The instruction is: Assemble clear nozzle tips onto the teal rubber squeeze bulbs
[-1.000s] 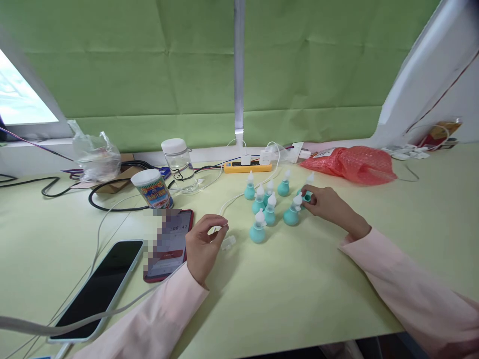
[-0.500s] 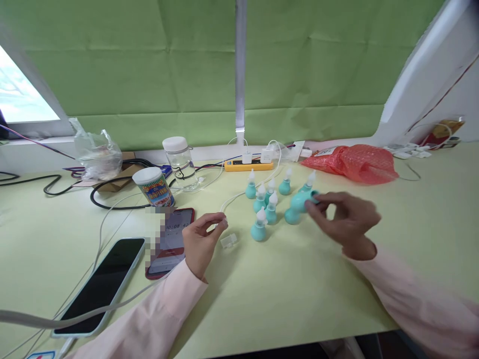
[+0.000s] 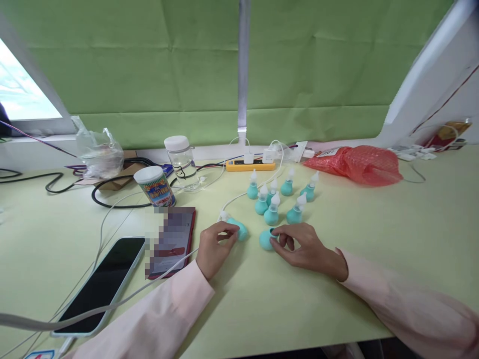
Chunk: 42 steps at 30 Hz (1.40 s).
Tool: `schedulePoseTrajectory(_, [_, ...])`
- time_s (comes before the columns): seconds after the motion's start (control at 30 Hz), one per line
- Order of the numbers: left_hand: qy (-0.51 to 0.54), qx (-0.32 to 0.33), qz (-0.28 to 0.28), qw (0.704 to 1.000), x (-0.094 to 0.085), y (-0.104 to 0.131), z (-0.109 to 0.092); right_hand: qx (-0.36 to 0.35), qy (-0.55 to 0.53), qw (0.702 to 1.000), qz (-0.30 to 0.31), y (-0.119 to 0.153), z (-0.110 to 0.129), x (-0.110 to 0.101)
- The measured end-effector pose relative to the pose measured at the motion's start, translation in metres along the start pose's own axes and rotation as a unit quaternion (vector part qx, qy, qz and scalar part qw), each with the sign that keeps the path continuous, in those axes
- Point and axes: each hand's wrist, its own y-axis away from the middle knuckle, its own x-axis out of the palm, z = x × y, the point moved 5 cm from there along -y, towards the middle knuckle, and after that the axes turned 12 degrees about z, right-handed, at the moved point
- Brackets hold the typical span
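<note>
My left hand (image 3: 217, 247) is closed at a tipped-over bulb nasal aspirator (image 3: 241, 230), its clear tip pointing to the back left. The fingertips cover part of it. To the right, my right hand (image 3: 301, 245) pinches the rim of a loose teal rubber bulb (image 3: 266, 240), whose open mouth faces up and toward the fingers. Just behind both hands stand several teal aspirators with clear pointed nozzles, the nearest being a front-right aspirator (image 3: 294, 214) and a middle aspirator (image 3: 271, 214).
A red-cased phone (image 3: 177, 239) and a black-screened phone (image 3: 103, 284) lie left of my left hand, with cables crossing there. Behind are a printed tub (image 3: 155, 187), a clear bottle (image 3: 183, 167), a yellow power strip (image 3: 250, 167) and a red bubble-wrap bag (image 3: 359, 164).
My right hand has brought the teal bulb left and toward me. The front standing aspirator is now tipped over at my left hand, which has shifted slightly right. The small clear piece is now out of sight.
</note>
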Motion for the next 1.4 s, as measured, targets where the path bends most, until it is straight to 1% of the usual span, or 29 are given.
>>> schedulePoseTrajectory(0.07, [-0.009, 0.013, 0.002, 1.0, 0.0, -0.001, 0.0, 0.015, 0.004, 1.0, 0.002, 0.0, -0.003, 0.002])
schedulePoseTrajectory(0.13, [-0.006, 0.018, 0.006, 1.0, 0.0, -0.002, 0.001, 0.032, 0.002, 0.999, 0.026, -0.001, -0.006, 0.006])
schedulePoseTrajectory(0.2, [0.01, 0.017, -0.002, 1.0, -0.002, -0.002, 0.002, 0.047, 0.012, 0.998, 0.042, -0.002, -0.008, 0.007])
schedulePoseTrajectory(0.23, [0.019, 0.018, -0.012, 1.0, -0.003, -0.003, 0.003, 0.048, 0.027, 0.998, 0.037, -0.002, -0.008, 0.005])
schedulePoseTrajectory(0.3, [0.039, 0.027, -0.039, 0.998, -0.006, -0.002, 0.003, 0.023, 0.076, 0.997, -0.004, -0.001, -0.001, -0.001])
schedulePoseTrajectory(0.37, [0.06, 0.044, -0.063, 0.995, -0.008, 0.0, 0.003, -0.041, 0.131, 0.989, -0.044, 0.0, 0.013, -0.006])
schedulePoseTrajectory(0.4, [0.069, 0.053, -0.072, 0.994, -0.008, 0.001, 0.002, -0.082, 0.152, 0.984, -0.04, 0.001, 0.022, -0.004])
schedulePoseTrajectory(0.43, [0.075, 0.064, -0.079, 0.992, -0.009, 0.002, 0.0, -0.12, 0.164, 0.979, -0.02, 0.0, 0.031, 0.0])
schedulePoseTrajectory(0.47, [0.079, 0.077, -0.086, 0.99, -0.009, 0.004, -0.002, -0.151, 0.17, 0.974, 0.017, -0.001, 0.04, 0.007])
schedulePoseTrajectory(0.53, [0.076, 0.1, -0.1, 0.987, -0.01, 0.007, -0.008, -0.184, 0.17, 0.963, 0.096, -0.007, 0.055, 0.025])
schedulePoseTrajectory(0.57, [0.073, 0.107, -0.107, 0.986, -0.011, 0.008, -0.011, -0.184, 0.174, 0.958, 0.132, -0.011, 0.06, 0.036])
schedulePoseTrajectory(0.63, [0.064, 0.114, -0.128, 0.983, -0.013, 0.011, -0.016, -0.17, 0.178, 0.954, 0.172, -0.02, 0.066, 0.056])
schedulePoseTrajectory(0.73, [0.053, 0.119, -0.157, 0.979, -0.017, 0.012, -0.021, -0.161, 0.164, 0.947, 0.226, -0.033, 0.064, 0.082])
schedulePoseTrajectory(0.8, [0.049, 0.125, -0.159, 0.978, -0.018, 0.012, -0.022, -0.159, 0.157, 0.938, 0.264, -0.036, 0.061, 0.09])
schedulePoseTrajectory(0.83, [0.049, 0.125, -0.155, 0.979, -0.018, 0.012, -0.022, -0.154, 0.153, 0.936, 0.278, -0.036, 0.06, 0.091])
schedulePoseTrajectory(0.9, [0.056, 0.115, -0.144, 0.981, -0.018, 0.01, -0.021, -0.13, 0.132, 0.938, 0.294, -0.033, 0.057, 0.085])
schedulePoseTrajectory(0.97, [0.072, 0.094, -0.126, 0.985, -0.018, 0.01, -0.02, -0.093, 0.093, 0.944, 0.303, -0.025, 0.055, 0.072])
schedulePoseTrajectory(1.0, [0.081, 0.081, -0.11, 0.987, -0.017, 0.01, -0.02, -0.076, 0.069, 0.946, 0.308, -0.019, 0.054, 0.066])
schedulePoseTrajectory(1.07, [0.097, 0.048, -0.057, 0.992, -0.013, 0.01, -0.02, -0.056, 0.015, 0.951, 0.304, -0.006, 0.054, 0.055])
schedulePoseTrajectory(1.13, [0.112, 0.018, 0.008, 0.994, -0.007, 0.011, -0.02, -0.03, -0.067, 0.961, 0.265, 0.005, 0.052, 0.045])
schedulePoseTrajectory(1.2, [0.129, 0.004, 0.071, 0.989, -0.001, 0.011, -0.02, 0.026, -0.18, 0.963, 0.201, 0.013, 0.046, 0.039])
schedulePoseTrajectory(1.23, [0.139, 0.005, 0.096, 0.986, 0.002, 0.011, -0.02, 0.067, -0.247, 0.952, 0.17, 0.016, 0.042, 0.038])
schedulePoseTrajectory(1.27, [0.15, 0.008, 0.12, 0.981, 0.004, 0.01, -0.02, 0.11, -0.316, 0.931, 0.145, 0.018, 0.037, 0.039])
schedulePoseTrajectory(1.33, [0.173, 0.015, 0.16, 0.972, 0.007, 0.008, -0.019, 0.18, -0.444, 0.87, 0.113, 0.021, 0.031, 0.046])
schedulePoseTrajectory(1.4, [0.19, 0.017, 0.187, 0.964, 0.009, 0.005, -0.016, 0.216, -0.535, 0.811, 0.095, 0.021, 0.028, 0.052])
